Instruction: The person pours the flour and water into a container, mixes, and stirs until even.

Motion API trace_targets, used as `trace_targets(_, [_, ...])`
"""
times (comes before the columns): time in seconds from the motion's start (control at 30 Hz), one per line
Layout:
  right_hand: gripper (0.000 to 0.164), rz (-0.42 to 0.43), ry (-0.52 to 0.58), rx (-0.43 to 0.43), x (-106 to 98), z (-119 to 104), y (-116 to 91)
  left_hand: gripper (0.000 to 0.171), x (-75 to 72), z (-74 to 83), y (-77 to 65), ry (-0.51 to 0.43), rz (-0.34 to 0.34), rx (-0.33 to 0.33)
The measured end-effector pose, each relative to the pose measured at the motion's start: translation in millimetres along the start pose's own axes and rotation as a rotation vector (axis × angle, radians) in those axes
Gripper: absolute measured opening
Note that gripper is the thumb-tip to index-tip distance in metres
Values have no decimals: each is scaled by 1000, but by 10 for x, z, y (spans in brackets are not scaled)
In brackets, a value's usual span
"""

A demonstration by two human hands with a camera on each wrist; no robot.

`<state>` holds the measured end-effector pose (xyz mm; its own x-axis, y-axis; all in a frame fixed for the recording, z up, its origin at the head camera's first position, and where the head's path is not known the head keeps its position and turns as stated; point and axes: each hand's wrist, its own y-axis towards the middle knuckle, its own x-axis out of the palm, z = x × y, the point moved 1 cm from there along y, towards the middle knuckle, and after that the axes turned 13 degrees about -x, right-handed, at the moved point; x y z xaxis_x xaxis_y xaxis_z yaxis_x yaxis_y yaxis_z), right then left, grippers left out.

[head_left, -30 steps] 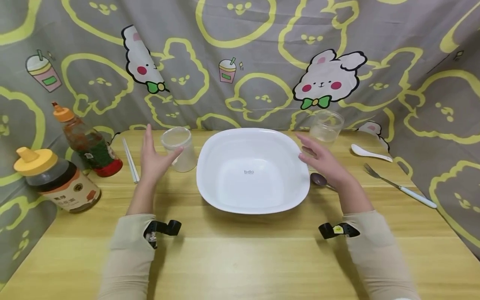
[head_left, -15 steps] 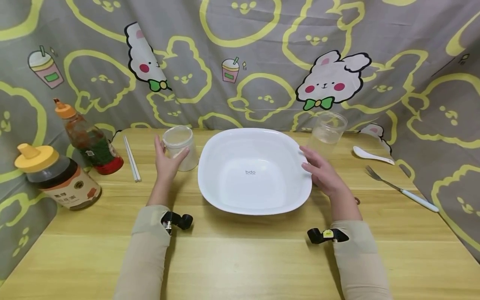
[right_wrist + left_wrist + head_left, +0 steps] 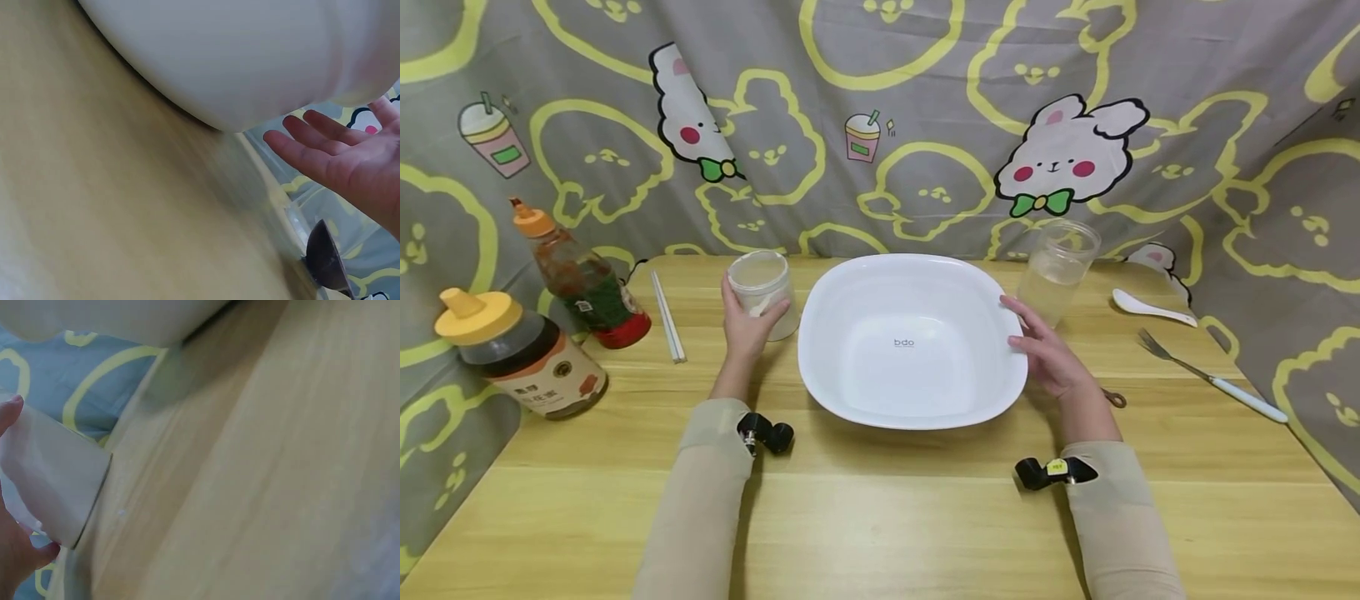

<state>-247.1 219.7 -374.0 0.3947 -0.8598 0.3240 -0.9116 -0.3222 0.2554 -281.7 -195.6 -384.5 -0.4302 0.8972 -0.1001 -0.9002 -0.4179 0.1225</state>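
Note:
My left hand (image 3: 743,335) grips a clear jar (image 3: 772,287) with white contents, standing left of the basin. In the left wrist view, thumb and a finger lie on opposite sides of this jar (image 3: 59,469). A large white plastic basin (image 3: 917,287) stands in the middle of the table. At its right side is my right hand (image 3: 1056,362), fingertips by the rim. The right wrist view shows the right hand (image 3: 369,156) palm up, its fingers loosely extended beside the basin wall (image 3: 250,69). A dark ladle (image 3: 326,256) lies near it, mostly hidden in the head view.
Behind the right hand stands a glass jar (image 3: 1054,275) of clear liquid. A white spoon (image 3: 1150,307) and a blue-handled fork (image 3: 1213,379) lie at right. At left are chopsticks (image 3: 668,318), a red-capped sauce bottle (image 3: 587,287) and a honey jar (image 3: 546,367). A patterned curtain (image 3: 925,108) hangs behind.
My left hand has moved right and taken hold of the jar. The right hand has come inward and lower, to the basin's right rim. The basin stays in place.

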Motion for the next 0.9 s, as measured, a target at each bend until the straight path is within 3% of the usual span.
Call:
trace_targets(0.1, [58, 5, 35, 3, 11, 17, 5, 98, 11, -133, 79, 49, 30, -1])
trace_targets(0.23, [57, 15, 57, 2, 19, 33, 1, 102, 32, -187, 102, 79, 45, -4])
trace_targets(0.6, [60, 41, 63, 12, 20, 34, 5, 99, 42, -181, 120, 157, 99, -27])
trace_targets(0.9, [61, 41, 54, 1, 31, 43, 9, 93, 16, -209, 90, 152, 158, 56])
